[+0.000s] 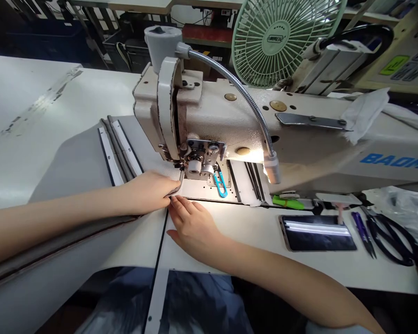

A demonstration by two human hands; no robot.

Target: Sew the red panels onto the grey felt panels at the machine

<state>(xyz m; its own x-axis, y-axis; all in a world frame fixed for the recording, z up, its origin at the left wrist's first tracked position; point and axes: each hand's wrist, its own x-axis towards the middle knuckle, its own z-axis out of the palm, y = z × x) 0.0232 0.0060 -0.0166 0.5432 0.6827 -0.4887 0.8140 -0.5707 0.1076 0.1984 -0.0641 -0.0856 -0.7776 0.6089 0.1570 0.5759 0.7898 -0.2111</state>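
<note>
My left hand [155, 191] is closed on the edge of a large grey fabric piece [80, 153], right by the needle area of a sewing machine [209, 111]. Its fingertips hold a narrow folded edge under the presser foot [181, 172]. My right hand [197, 227] lies palm down just beside it, fingers stretched out and thumb apart, the fingertips touching near the left fingers. A white strip with a black edge [160, 283] runs from my lap up to both hands. Its upper end is hidden by the fingers.
Blue thread snips [221, 183] lie on the machine bed near dark thin strips [253, 181]. To the right are a green-handled tool [288, 202], a phone [318, 233], purple tweezers [364, 233] and black scissors [392, 239]. A lamp [272, 169] hangs low; a green fan [282, 41] stands behind.
</note>
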